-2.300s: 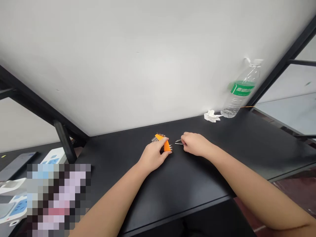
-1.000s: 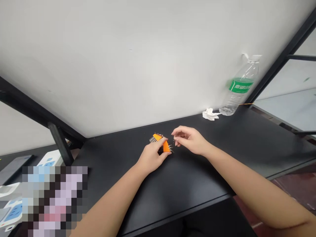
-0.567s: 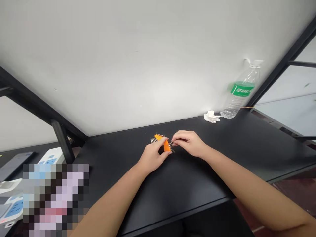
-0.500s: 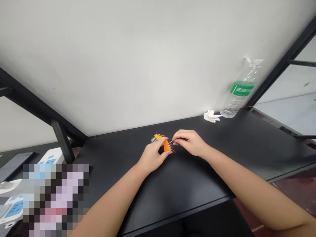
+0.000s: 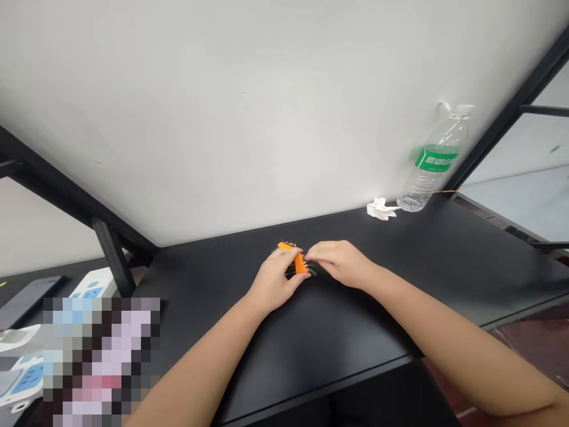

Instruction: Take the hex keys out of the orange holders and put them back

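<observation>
My left hand (image 5: 276, 283) is closed around an orange holder (image 5: 300, 262) just above the black tabletop. The holder carries several thin metal rods that look like hex keys; their ends stick out on both sides, and my left palm and fingers partly cover them. My right hand (image 5: 341, 262) is at the holder's right side, its fingers pressed together at the end of one hex key (image 5: 306, 260). The fingertips hide most of that key. More key ends show just below them.
A clear bottle (image 5: 433, 163) with a green label leans near the wall at the back right, beside a crumpled white tissue (image 5: 381, 209). White power strips (image 5: 91, 287) and a dark flat device (image 5: 31, 301) lie at left. Black metal frame bars (image 5: 113, 255) flank the table.
My right hand has moved slightly left and down, with its fingertips closer to the orange holder. The key in its fingers now shows less. My left hand stays nearly still.
</observation>
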`<state>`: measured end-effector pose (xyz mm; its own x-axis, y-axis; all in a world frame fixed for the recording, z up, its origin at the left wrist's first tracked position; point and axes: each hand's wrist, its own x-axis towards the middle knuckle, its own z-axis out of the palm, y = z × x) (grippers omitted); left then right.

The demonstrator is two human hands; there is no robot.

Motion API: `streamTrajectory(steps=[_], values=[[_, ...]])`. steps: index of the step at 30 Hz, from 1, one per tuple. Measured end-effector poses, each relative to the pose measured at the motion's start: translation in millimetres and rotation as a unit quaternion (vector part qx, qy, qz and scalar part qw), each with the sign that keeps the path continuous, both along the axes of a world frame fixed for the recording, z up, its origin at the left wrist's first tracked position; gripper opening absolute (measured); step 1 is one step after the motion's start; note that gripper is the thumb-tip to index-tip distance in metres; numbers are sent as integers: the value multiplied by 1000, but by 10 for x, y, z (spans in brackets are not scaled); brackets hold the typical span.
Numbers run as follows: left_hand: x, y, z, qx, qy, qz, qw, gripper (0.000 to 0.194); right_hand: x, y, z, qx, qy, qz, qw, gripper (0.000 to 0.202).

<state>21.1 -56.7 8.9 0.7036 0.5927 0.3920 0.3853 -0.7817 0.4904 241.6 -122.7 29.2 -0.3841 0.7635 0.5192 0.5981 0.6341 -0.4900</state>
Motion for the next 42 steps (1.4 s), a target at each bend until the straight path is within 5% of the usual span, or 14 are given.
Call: streamTrajectory(steps=[4, 9, 14, 16, 19, 21, 26, 42], values=[[10, -13, 32, -7, -7, -16, 1000, 37, -58, -29, 23, -121, 84, 1, 989, 23], [0, -35, 66, 1, -38, -8, 999, 42, -60, -3, 27, -318, 330, 34, 888, 16], [2, -61, 90, 0, -20, -63, 998, 36, -89, 55, -36, -389, 365, 46, 845, 26], [-3, -48, 53, -4, -21, -53, 998, 38, -49, 71, -32, -376, 313, -1, 872, 26], [-15, -12, -29, -20, -29, -10, 999, 46, 109, 91, -9, -236, 126, -131, 955, 19], [-21, 8, -68, -42, -29, 14, 999, 47, 236, 103, -7, -155, -13, -181, 971, 13], [-18, 20, -75, -72, -27, 38, 996, 47, 363, 121, -70, -187, -167, -177, 952, 16], [-17, 27, -59, -63, 3, 26, 998, 48, 141, 52, -39, -188, -278, -193, 922, 12]])
